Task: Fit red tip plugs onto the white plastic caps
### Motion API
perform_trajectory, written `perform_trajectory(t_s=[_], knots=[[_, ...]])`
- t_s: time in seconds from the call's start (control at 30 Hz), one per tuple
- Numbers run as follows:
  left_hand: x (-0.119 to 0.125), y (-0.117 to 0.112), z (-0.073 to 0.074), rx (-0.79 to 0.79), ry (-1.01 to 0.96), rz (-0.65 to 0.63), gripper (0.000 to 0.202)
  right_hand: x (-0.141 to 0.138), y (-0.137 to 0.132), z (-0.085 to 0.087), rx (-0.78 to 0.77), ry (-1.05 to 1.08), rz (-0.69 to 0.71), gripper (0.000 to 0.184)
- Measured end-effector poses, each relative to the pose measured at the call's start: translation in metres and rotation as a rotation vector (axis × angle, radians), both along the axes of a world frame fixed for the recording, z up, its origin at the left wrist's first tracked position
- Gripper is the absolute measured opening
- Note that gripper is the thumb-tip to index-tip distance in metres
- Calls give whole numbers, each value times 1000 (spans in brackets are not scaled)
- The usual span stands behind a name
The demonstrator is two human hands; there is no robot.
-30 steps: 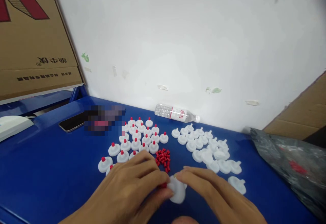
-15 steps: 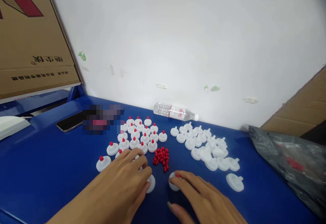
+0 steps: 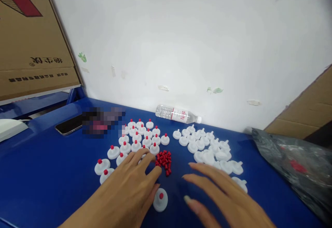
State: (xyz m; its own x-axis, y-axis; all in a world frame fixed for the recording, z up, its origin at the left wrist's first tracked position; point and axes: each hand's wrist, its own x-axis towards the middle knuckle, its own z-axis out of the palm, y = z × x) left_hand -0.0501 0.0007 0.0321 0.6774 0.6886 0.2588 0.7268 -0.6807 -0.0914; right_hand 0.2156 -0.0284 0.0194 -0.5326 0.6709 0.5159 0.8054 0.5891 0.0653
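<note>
- Our blue worktop (image 3: 52,172) carries everything.
- Our left hand (image 3: 129,186) is spread flat, fingers empty, tips by the red plugs (image 3: 164,158).
- Our right hand (image 3: 220,197) hovers open, empty.
- From the plugs, plugged caps (image 3: 137,138) sit at ten o'clock and bare caps (image 3: 207,148) at two, seemingly kept unmixed.
- One plugged cap (image 3: 160,200) lies loose at six.

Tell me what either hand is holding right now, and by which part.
Nothing is held. The left hand is spread open beside a red-tipped white cap lying on the blue table; the right hand is open too, near the plain white caps.
</note>
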Motion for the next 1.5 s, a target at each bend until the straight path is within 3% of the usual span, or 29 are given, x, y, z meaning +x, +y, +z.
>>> perform_trajectory(t_s=[0.13, 0.3, 0.57, 0.73, 0.97, 1.1, 1.2, 1.33, 1.5], knots=[[7, -3, -4, 57, 66, -41, 52, 33, 5, -6, 126, -72, -183, 42], [11, -2, -10, -5, 110, -22, 59, 41, 7, -14, 126, -95, -268, 47], [13, 0, -5, -89, 76, -9, 57, 30, 3, -16, 62, -85, -233, 43], [12, 0, -6, -117, 39, -28, 52, 28, 4, -18, 78, -68, -242, 51], [14, 2, -5, -145, 15, 0, 46, 22, 1, -10, -30, 29, -100, 34], [11, 2, -10, -139, -2, -13, 35, 18, 1, -11, -138, 31, -8, 36], [9, 3, -17, -120, -36, -45, 28, 17, 2, -12, -287, 36, 12, 40], [9, 5, -25, -74, -75, -92, 21, 17, 2, -15, -347, 9, -29, 38], [14, 3, -19, 55, -154, -107, 8, 14, 1, -15, -382, 26, -82, 27]])
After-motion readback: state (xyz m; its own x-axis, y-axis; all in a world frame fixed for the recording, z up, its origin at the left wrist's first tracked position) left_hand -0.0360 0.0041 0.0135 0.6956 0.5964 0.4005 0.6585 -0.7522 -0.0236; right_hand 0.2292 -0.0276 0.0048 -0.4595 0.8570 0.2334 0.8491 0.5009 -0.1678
